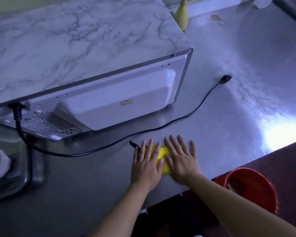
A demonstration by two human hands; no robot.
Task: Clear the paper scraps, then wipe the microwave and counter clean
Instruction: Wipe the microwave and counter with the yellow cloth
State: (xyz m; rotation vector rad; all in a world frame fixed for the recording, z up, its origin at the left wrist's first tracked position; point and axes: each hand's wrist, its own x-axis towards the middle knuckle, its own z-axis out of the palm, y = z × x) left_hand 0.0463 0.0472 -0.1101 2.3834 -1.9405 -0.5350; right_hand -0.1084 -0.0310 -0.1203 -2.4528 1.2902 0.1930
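Note:
A yellow cloth (163,155) lies flat on the steel counter (229,117) near its front edge. My left hand (146,164) and my right hand (180,157) both press down on the cloth, palms flat, fingers spread, covering most of it. The microwave (85,62) stands to the upper left with its marble-patterned top and white back panel facing me. Its black power cord (191,113) trails across the counter, unplugged, with the plug (225,78) lying to the right. No paper scraps are visible.
A red bucket (251,187) sits below the counter's front edge at right. A sink (9,168) with a white object is at the left edge. A yellow-green bottle (182,14) and rubber bands (217,19) lie at the back.

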